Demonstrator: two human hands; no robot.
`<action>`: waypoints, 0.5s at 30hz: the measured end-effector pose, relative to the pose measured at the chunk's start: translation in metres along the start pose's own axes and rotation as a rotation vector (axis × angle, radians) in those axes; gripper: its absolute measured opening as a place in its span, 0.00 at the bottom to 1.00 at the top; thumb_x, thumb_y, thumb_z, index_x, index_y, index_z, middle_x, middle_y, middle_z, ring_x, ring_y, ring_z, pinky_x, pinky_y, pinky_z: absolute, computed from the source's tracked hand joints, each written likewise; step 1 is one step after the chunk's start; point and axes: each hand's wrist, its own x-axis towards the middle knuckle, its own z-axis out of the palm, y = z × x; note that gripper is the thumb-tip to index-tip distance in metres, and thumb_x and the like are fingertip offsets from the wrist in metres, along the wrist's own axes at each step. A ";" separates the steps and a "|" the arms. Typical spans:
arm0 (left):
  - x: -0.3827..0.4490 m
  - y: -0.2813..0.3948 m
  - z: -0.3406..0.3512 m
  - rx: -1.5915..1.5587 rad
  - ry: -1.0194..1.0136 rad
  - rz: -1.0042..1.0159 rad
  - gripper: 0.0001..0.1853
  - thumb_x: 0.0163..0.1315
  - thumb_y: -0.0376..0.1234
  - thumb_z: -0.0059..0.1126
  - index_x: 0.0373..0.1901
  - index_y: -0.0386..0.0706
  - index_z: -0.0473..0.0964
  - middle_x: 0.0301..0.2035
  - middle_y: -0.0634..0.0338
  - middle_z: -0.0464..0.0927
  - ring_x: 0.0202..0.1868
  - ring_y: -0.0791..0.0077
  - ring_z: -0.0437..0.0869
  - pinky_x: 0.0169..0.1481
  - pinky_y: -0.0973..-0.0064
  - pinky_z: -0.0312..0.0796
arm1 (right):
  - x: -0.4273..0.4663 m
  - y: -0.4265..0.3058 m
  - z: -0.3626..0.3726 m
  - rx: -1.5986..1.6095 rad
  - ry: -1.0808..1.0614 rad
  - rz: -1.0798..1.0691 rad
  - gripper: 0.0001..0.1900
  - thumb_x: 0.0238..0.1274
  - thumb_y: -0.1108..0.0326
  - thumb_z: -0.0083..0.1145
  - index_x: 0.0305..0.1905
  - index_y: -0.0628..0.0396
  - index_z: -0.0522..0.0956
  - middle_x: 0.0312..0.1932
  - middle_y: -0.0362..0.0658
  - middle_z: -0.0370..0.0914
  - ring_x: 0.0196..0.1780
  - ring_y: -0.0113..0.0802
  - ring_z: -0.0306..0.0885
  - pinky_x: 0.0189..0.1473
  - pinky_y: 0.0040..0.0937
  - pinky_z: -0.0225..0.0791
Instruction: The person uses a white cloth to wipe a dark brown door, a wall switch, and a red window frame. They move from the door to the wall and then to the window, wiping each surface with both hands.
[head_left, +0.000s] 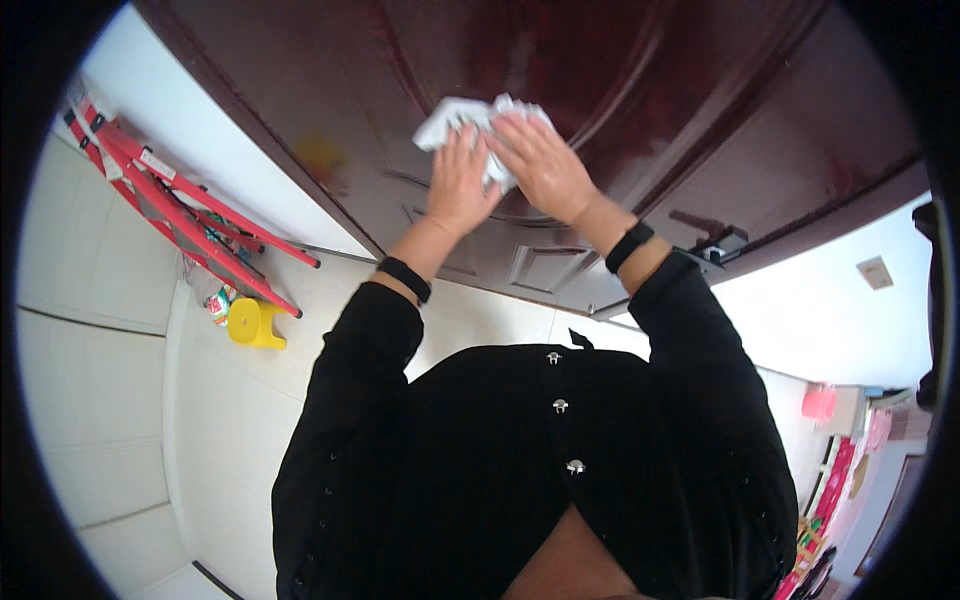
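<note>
A crumpled white cloth or paper wipe lies against the glossy dark reddish-brown panelled door. My right hand presses on its right part, fingers stretched over it. Close beside, my left hand has its fingers on the lower left part of the wipe, with the thumb towards its bottom edge. The palms face the door, so how firmly each hand grips is partly hidden. Below and right of my hands, the door's handle and lock sit near its edge.
A folded red stepladder leans by the white wall on the left. Beneath it stand a yellow plastic stool and a printed bag. White panelled cabinet fronts line the far left. A wall switch and pink bin appear right.
</note>
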 end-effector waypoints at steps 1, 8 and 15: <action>-0.017 -0.001 0.013 -0.036 -0.109 -0.055 0.44 0.52 0.37 0.71 0.70 0.31 0.60 0.69 0.33 0.58 0.71 0.31 0.58 0.74 0.46 0.53 | -0.010 -0.005 0.013 -0.009 -0.136 0.023 0.28 0.59 0.70 0.53 0.67 0.60 0.72 0.74 0.52 0.63 0.78 0.44 0.57 0.80 0.45 0.48; -0.041 -0.014 0.047 -0.128 0.024 -0.179 0.49 0.48 0.38 0.75 0.70 0.30 0.59 0.71 0.36 0.56 0.71 0.36 0.60 0.73 0.47 0.55 | 0.001 -0.008 0.037 -0.084 -0.126 -0.135 0.28 0.58 0.67 0.54 0.66 0.59 0.74 0.74 0.48 0.64 0.79 0.41 0.56 0.80 0.42 0.47; 0.074 -0.055 -0.038 -0.033 0.444 -0.054 0.53 0.46 0.44 0.76 0.69 0.26 0.58 0.72 0.33 0.51 0.73 0.29 0.52 0.77 0.43 0.48 | 0.130 0.011 -0.025 -0.088 0.198 -0.195 0.29 0.55 0.72 0.56 0.65 0.51 0.75 0.70 0.47 0.69 0.74 0.46 0.64 0.75 0.46 0.57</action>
